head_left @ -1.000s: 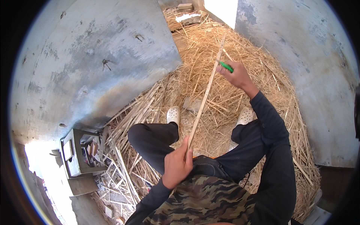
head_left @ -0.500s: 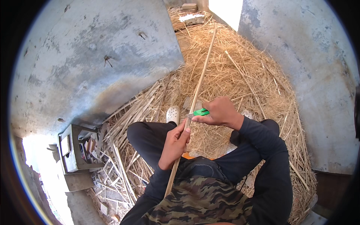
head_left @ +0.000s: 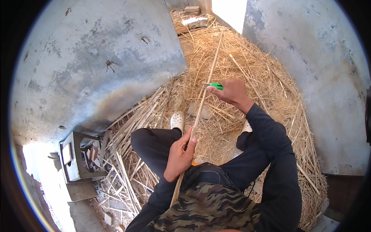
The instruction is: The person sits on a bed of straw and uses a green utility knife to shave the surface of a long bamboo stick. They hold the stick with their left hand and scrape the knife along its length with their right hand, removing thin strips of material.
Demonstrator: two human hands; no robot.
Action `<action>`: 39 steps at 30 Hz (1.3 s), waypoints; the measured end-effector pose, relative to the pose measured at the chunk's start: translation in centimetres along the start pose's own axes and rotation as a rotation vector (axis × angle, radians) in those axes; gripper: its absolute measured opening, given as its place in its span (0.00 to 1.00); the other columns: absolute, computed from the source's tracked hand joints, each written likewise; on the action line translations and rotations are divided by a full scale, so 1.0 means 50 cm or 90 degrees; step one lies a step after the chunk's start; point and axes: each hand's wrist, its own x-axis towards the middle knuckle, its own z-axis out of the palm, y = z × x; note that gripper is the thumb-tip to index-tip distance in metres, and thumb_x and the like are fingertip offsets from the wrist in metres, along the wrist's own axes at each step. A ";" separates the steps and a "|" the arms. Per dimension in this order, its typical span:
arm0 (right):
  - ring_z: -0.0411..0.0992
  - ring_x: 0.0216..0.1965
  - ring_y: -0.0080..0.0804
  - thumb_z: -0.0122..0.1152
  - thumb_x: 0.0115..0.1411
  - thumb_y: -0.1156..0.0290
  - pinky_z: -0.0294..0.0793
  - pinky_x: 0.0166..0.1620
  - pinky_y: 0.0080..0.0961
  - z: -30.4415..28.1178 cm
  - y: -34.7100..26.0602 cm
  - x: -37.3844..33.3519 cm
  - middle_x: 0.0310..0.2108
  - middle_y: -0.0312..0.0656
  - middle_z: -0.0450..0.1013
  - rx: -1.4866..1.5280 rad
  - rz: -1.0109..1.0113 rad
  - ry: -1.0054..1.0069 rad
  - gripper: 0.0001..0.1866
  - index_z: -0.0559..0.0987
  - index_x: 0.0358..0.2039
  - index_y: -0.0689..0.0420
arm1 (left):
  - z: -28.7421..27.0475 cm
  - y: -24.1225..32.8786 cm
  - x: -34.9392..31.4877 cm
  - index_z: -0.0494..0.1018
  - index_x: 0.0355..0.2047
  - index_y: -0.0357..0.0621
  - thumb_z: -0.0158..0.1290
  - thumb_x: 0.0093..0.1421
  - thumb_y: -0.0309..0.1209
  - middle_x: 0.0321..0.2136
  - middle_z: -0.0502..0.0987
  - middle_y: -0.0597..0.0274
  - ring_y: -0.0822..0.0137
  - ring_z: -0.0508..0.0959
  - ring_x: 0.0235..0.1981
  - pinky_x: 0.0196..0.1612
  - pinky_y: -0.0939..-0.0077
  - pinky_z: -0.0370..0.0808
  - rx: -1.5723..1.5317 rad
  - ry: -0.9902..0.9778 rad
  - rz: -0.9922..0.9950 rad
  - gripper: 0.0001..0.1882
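A long, pale strip that looks like split bamboo [head_left: 211,69] slants from my lap up over the shavings. My left hand [head_left: 181,156] is closed around its lower part, just above my lap. In my right hand [head_left: 233,92] is a knife with a green handle [head_left: 216,86], its short blade lying against the strip well above the left hand. My right thumb sits close by the strip; whether it presses on it I cannot tell.
Straw-like shavings [head_left: 270,83] cover the floor around my feet. Split strips [head_left: 129,112] are piled at left, near a wooden box frame [head_left: 79,174]. Grey walls [head_left: 104,42] rise on both sides. A flat stone [head_left: 201,111] lies between my white clogs [head_left: 177,120].
My right hand and the knife have slid up and away along the strip, from beside my left hand to farther out. The left hand keeps its hold almost in place.
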 end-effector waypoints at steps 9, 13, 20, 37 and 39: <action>0.62 0.07 0.30 0.52 0.48 0.22 0.60 0.14 0.31 0.008 -0.026 0.001 0.05 0.35 0.61 0.054 -0.127 0.122 0.40 0.73 0.10 0.52 | -0.003 0.027 0.012 0.65 0.60 0.36 0.47 0.68 0.32 0.32 0.76 0.58 0.77 0.69 0.29 0.36 0.80 0.71 0.052 0.027 0.040 0.23; 0.60 0.06 0.26 0.51 0.51 0.24 0.58 0.13 0.28 -0.001 -0.020 0.008 0.05 0.33 0.60 0.011 -0.172 0.124 0.40 0.71 0.10 0.51 | -0.002 0.022 0.014 0.65 0.60 0.35 0.47 0.68 0.32 0.31 0.75 0.58 0.78 0.69 0.29 0.36 0.80 0.70 0.051 0.023 0.026 0.23; 0.57 0.08 0.21 0.32 0.58 0.22 0.54 0.13 0.26 0.010 0.093 0.041 0.05 0.29 0.57 -0.050 0.035 0.005 0.42 0.70 0.10 0.48 | 0.002 -0.006 -0.017 0.66 0.59 0.32 0.48 0.67 0.31 0.27 0.74 0.57 0.78 0.69 0.28 0.35 0.80 0.71 0.039 0.011 0.059 0.23; 0.61 0.10 0.31 0.36 0.58 0.23 0.59 0.15 0.31 -0.046 0.269 0.077 0.07 0.35 0.61 -0.066 0.137 0.185 0.42 0.75 0.13 0.51 | 0.010 0.015 -0.111 0.66 0.59 0.34 0.48 0.66 0.30 0.18 0.67 0.52 0.67 0.66 0.17 0.26 0.75 0.67 0.117 -0.053 0.070 0.22; 0.68 0.13 0.41 0.34 0.58 0.23 0.65 0.19 0.38 -0.046 0.301 0.072 0.09 0.41 0.66 -0.138 0.134 0.169 0.44 0.74 0.14 0.54 | 0.009 0.015 -0.120 0.66 0.59 0.35 0.49 0.65 0.30 0.19 0.68 0.51 0.66 0.68 0.17 0.26 0.74 0.68 0.124 -0.068 0.047 0.22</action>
